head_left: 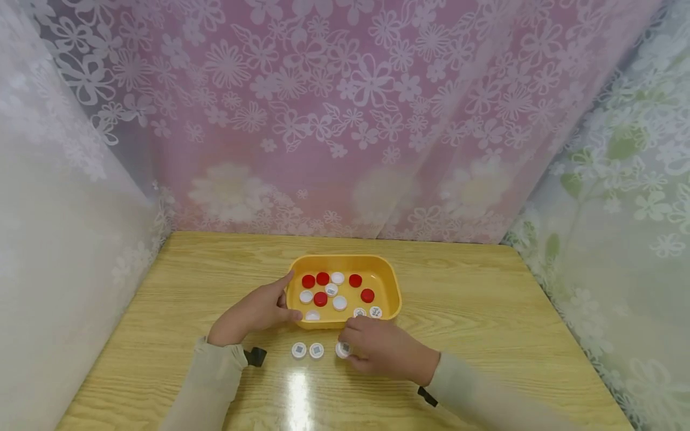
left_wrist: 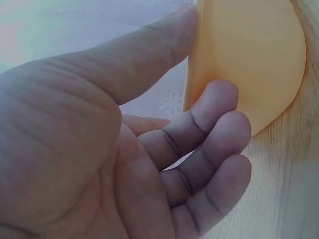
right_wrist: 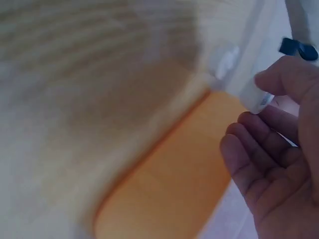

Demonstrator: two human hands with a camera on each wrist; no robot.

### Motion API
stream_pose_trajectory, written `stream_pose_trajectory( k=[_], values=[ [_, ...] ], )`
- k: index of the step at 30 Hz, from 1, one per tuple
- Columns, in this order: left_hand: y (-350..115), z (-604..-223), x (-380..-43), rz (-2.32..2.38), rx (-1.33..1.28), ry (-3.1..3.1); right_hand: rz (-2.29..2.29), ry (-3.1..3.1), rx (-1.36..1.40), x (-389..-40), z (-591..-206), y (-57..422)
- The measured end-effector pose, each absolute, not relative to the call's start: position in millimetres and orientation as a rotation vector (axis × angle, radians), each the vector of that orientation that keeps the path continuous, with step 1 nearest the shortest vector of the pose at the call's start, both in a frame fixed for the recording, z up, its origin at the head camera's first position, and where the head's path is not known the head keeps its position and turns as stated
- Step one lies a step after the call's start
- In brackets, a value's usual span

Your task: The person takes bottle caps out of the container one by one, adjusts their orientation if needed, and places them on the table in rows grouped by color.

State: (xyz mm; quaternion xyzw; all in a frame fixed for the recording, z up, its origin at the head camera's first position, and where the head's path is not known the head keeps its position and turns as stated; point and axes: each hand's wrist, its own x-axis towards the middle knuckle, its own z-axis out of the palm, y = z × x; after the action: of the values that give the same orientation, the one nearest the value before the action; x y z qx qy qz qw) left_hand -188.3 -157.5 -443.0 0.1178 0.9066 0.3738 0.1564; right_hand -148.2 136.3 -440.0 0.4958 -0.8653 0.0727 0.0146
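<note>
My left hand (head_left: 259,308) holds the left end of a yellow plastic tray (head_left: 398,281), its thumb at the near rim. In the left wrist view its curled fingertips (left_wrist: 219,97) lie by the tray's outer wall. Just in front of the tray, my right hand (head_left: 385,347) pinches a white bottle cap (head_left: 342,350) marked with a dark square pattern. The right wrist view shows that cap (right_wrist: 255,97) between thumb and finger, the other fingers loosely bent. To its left, two similar white caps (head_left: 299,351) lie side by side on the table.
Inside the tray are several red caps (head_left: 355,280) and several white caps (head_left: 339,303), some with printed marks. The wooden table (head_left: 215,263) reaches back to a pink flowered curtain (head_left: 302,179). Pale curtains (head_left: 609,239) hang at both sides.
</note>
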Motion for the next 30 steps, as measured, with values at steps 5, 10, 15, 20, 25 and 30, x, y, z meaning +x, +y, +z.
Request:
stream_pose_trajectory(
  k=[5, 10, 15, 20, 25, 30],
  values=[
    [-158.2, -444.2, -188.2, 1.083, 0.339, 2.589, 0.109, -2.751, 1.561, -141.9, -465.8, 127.6],
    [-157.9, -444.1, -188.3, 1.086, 0.351, 2.585, 0.111, -2.799, 1.473, -139.5, -473.7, 122.8],
    [-157.5, -442.5, -188.1, 1.094, 0.346, 2.578, 0.072, -2.850, 1.379, -139.3, -476.9, 117.4],
    [-157.6, -442.3, -188.4, 1.096, 0.338, 2.576, 0.075, -2.894, 1.314, -138.8, -475.8, 111.6],
    [-158.6, -442.4, -188.7, 1.112, 0.339, 2.565, 0.039, -2.937, 1.246, -135.9, -473.5, 109.1],
    [-158.1, -443.5, -188.7, 1.107, 0.355, 2.565, -0.087, -3.034, 1.152, -125.6, -449.0, 112.7]
  ],
)
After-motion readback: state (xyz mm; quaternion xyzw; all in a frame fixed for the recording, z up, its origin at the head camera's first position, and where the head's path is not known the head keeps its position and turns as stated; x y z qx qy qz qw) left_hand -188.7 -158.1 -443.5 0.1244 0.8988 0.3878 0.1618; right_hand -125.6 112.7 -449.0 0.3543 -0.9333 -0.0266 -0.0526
